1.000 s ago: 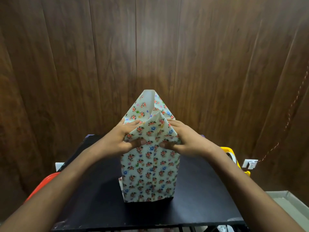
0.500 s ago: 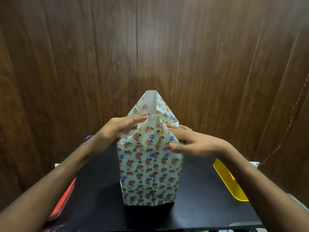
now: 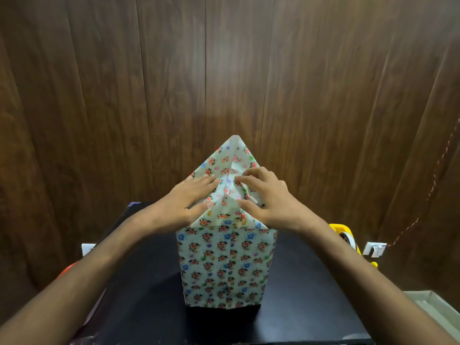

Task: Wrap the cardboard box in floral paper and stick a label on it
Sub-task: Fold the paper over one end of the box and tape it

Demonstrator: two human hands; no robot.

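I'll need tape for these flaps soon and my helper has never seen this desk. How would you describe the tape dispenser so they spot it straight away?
Start at the black table where the floral-wrapped box stands. Look past the table's right edge, beyond the right hand and its forearm, toward the wood-panelled wall. The tape dispenser is the bright yellow thing there with a roll showing in it; the white fitting beside it holds a thin cord.

**Surroundings: non-task items in view**

A black flat-topped table [image 3: 139, 295] occupies the lower centre. Behind it stands a dark brown wood-panelled wall [image 3: 249, 70] with vertical seams.

At the table's right edge sits a yellow plastic tape dispenser [image 3: 344, 236], partly hidden. Just right of it, a small white fitting [image 3: 373, 249] is mounted low on the wall. A thin red-and-white twisted cord [image 3: 428, 197] runs from this fitting up to the right.

A red object [image 3: 68, 267] shows at the table's left edge; its type cannot be determined. A white rectangular piece [image 3: 87, 248] lies just above it. A grey open tray [image 3: 428, 303] sits at lower right.
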